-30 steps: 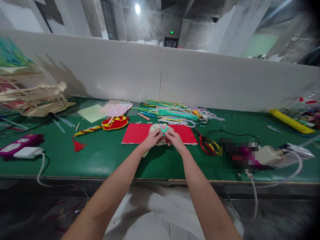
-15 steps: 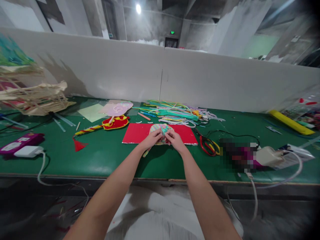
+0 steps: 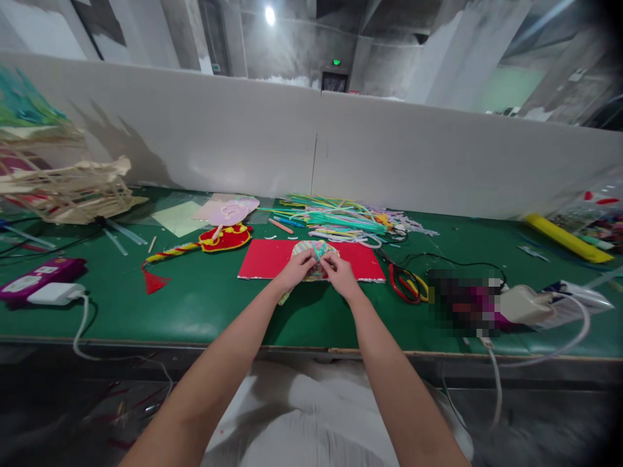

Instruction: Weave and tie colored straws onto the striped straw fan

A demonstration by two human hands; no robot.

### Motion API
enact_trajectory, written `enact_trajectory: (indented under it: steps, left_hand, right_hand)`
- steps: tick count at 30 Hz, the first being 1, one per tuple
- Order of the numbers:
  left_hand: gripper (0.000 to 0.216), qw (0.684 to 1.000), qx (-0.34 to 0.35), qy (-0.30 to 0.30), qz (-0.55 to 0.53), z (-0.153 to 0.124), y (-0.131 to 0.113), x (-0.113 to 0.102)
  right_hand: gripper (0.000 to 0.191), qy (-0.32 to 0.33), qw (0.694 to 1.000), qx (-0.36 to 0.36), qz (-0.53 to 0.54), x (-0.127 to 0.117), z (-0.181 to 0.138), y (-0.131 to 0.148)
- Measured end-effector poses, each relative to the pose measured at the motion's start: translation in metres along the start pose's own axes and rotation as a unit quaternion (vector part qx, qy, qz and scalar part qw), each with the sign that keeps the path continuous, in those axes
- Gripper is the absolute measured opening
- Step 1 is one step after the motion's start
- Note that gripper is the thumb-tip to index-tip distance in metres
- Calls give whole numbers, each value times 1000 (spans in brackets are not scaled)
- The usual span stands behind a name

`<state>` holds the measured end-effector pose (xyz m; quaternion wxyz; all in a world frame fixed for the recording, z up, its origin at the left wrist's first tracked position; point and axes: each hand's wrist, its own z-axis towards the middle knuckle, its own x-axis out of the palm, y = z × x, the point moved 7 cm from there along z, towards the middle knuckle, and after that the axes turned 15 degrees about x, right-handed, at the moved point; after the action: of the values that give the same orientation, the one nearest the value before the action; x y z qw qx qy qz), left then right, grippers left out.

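Observation:
A pastel striped fan [image 3: 302,247], seemingly made of pipe cleaners, lies over a red board [image 3: 263,259], its wrapped handle jutting toward the lower left. At its middle is a small teal pipe-cleaner piece [image 3: 320,249]. My left hand [image 3: 296,270] is closed at the fan's left side, its thumb and fingertips pinched beside the teal piece. From the right, my right hand [image 3: 341,272] pinches at the same spot with bent fingers. Both hands cover much of the fan's lower half, and the exact grip of the fingertips is too small to make out.
Behind the board lies a pile of pastel pipe cleaners [image 3: 341,217]. A red and yellow fan [image 3: 226,239] with a tassel rests left, by a lilac cutout [image 3: 233,211]. Scissors [image 3: 406,285] lie right, near a hot glue gun's cables. A purple power strip [image 3: 58,275] sits far left.
My right hand has shifted very slightly at the teal piece, its fingers curling a little closer. The left hand and the fan have hardly moved.

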<state>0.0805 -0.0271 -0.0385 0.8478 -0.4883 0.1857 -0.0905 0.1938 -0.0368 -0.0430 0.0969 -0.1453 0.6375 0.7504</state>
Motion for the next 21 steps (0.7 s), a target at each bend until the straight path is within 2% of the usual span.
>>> enact_trajectory:
  steps: [9, 13, 21]
  left_hand:
    - [24, 998, -24, -60, -25, 1, 0, -5]
    - [26, 997, -38, -63, -37, 0, 0, -4]
    - [26, 996, -37, -63, -51, 0, 2, -2]
  right_hand:
    - [26, -59, 990, -77, -101, -2, -6, 13]
    - [25, -61, 990, -92, -90, -2, -6, 14]
    - [24, -71, 993, -73, -55, -3, -7, 13]
